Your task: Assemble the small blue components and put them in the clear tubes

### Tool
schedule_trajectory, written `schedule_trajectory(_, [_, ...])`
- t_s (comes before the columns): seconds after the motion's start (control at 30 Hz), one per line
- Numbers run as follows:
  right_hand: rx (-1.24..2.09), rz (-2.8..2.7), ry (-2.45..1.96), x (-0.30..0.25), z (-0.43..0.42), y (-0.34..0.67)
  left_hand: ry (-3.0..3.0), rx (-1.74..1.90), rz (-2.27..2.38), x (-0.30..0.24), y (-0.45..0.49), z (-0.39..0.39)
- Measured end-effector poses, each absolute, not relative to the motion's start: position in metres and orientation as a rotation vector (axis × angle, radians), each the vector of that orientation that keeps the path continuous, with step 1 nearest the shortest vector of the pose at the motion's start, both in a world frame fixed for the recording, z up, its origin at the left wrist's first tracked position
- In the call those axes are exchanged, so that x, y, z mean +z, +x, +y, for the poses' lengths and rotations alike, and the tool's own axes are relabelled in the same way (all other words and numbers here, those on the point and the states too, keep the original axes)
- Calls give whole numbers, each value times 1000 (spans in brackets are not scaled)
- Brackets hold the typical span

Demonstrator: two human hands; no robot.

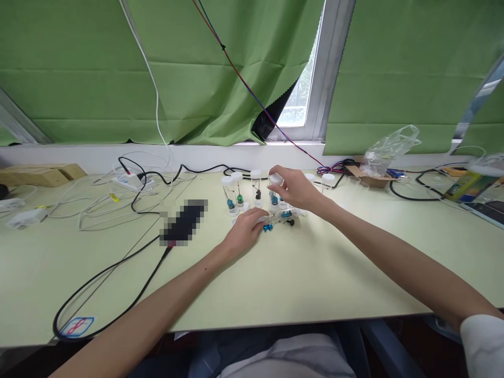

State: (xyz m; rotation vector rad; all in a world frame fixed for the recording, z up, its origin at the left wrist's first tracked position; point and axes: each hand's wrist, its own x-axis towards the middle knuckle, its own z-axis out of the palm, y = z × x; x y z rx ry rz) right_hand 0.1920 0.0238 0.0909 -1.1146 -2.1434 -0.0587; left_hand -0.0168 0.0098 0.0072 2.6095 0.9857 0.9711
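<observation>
My right hand (293, 186) grips the white cap of a clear vial (274, 195) from above, thumb and fingers around the cap. A blue piece shows inside this vial. Lower and to the left, my left hand (249, 227) is curled low over the table; what its fingertips hold is hidden. Beside its thumb lie a small blue piece (268, 228), a second blue piece (286, 214) and a black knob on a thin stem (291, 222). White-capped vials stand around: one with blue (230, 202), one with green (240, 197), one with black (258, 194).
A dark, pixelated object (185, 223) with a black cable lies on the left of the table (315, 273). White cords and a power strip (128, 181) are at back left. At back right stand a cardboard box (372, 178) and a clear plastic bag (388, 149).
</observation>
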Motion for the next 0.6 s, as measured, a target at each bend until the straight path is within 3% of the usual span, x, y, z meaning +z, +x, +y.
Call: schedule_trajectory(0.6, [-106, -2159, -1205, 79, 25, 199, 2574, 891, 1096, 7, -17, 5])
